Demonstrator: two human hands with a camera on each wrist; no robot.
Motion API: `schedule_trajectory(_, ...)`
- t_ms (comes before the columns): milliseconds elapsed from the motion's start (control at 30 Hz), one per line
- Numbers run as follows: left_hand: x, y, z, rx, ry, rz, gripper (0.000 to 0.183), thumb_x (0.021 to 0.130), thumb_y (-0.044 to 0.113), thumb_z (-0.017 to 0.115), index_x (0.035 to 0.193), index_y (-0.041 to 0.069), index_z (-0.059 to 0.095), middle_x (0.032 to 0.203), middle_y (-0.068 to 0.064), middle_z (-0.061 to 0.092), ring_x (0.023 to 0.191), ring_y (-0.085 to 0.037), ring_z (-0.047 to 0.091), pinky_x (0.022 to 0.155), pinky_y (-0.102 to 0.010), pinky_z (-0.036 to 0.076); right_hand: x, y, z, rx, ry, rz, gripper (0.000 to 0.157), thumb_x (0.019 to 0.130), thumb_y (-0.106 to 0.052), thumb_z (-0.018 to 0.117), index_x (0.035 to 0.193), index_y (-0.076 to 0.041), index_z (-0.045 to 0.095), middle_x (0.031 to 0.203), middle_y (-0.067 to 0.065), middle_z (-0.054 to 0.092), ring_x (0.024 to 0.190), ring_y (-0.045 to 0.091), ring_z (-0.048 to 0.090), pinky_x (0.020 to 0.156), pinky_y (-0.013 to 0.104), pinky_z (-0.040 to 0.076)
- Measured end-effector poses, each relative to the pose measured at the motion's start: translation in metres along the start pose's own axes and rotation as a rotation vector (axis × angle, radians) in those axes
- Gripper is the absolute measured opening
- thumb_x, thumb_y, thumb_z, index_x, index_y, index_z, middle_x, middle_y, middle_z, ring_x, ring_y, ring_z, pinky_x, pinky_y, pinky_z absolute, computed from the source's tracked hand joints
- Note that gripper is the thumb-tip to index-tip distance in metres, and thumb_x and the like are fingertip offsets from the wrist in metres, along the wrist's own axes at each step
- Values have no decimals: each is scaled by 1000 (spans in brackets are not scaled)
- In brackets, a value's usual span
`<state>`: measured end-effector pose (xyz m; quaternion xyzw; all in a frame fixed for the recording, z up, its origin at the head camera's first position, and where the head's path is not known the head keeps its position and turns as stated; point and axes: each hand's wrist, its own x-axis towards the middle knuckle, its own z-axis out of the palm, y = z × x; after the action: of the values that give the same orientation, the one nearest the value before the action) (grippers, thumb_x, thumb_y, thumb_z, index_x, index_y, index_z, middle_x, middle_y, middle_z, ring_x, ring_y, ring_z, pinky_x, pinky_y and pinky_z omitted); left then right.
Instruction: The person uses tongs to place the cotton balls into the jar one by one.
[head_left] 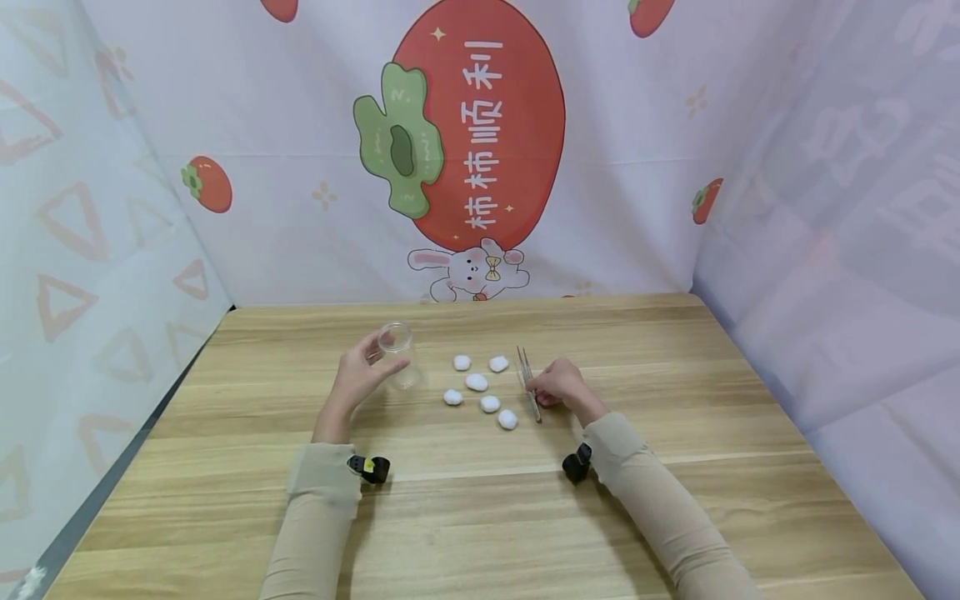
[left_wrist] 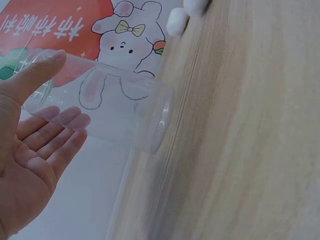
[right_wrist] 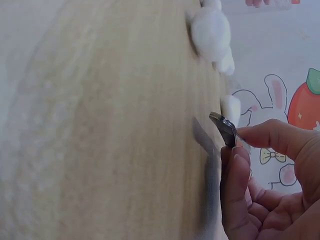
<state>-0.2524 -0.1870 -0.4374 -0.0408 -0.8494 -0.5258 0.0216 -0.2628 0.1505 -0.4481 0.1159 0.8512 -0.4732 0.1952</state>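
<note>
We've six white balls (head_left: pixel 476 382) midway. L hand (head_left: pixel 360 375) grips jar (head_left: pixel 402 347), their 9 o'clock; R hand (head_left: pixel 560 384) pinches tweezers (head_left: pixel 534 402), their 3.

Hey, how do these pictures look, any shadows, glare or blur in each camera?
Head: bright, mostly sharp, soft shadow beside the beige fabric right sleeve; left wrist: dimmer, small glints on the clear cylindrical plastic jar; right wrist: dim, dark shadow near the silver metal tweezers, pale wood-grain tabletop blurred.
</note>
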Motion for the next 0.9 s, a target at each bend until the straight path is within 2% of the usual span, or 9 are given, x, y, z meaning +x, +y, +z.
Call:
schedule_trajectory(300,-2,3,4,-24,-9,-19,66,82,25,77,136,1,48,140,-24,52,135,-39,47,119,-47,38,2,5,-3,101,-73,-36,14,84,-5,68,72,-3,61,49,-6,54,44,2,51,43,11,46)
schedule_trajectory(533,-3,3,7,-40,-18,7,67,81,24,78,137,1,47,138,-23,54,134,-37,48,119,-46,39,0,10,-5,146,-132,-98,12,87,-8,65,78,-2,62,57,-6,58,51,1,56,50,11,52)
schedule_trajectory(600,-3,3,8,-42,-20,4,68,81,24,78,137,2,47,138,-23,54,135,-37,48,119,-46,39,-1,10,-5,164,-145,-93,11,88,-8,65,78,-4,62,59,-6,59,53,1,57,52,11,53)
schedule_trajectory(767,-3,4,10,-45,-19,6,70,81,23,78,138,0,46,138,-24,54,135,-38,48,118,-46,39,-2,9,-6,198,-165,-77,8,89,-9,64,86,-1,64,62,-6,60,56,2,58,57,12,56)
schedule_trajectory(900,-4,6,12,-58,-17,14,71,80,21,79,138,-1,46,137,-25,54,134,-39,49,118,-46,40,-3,7,-6,223,-167,-85,19,89,-9,62,100,6,65,63,-7,61,58,2,58,58,11,56)
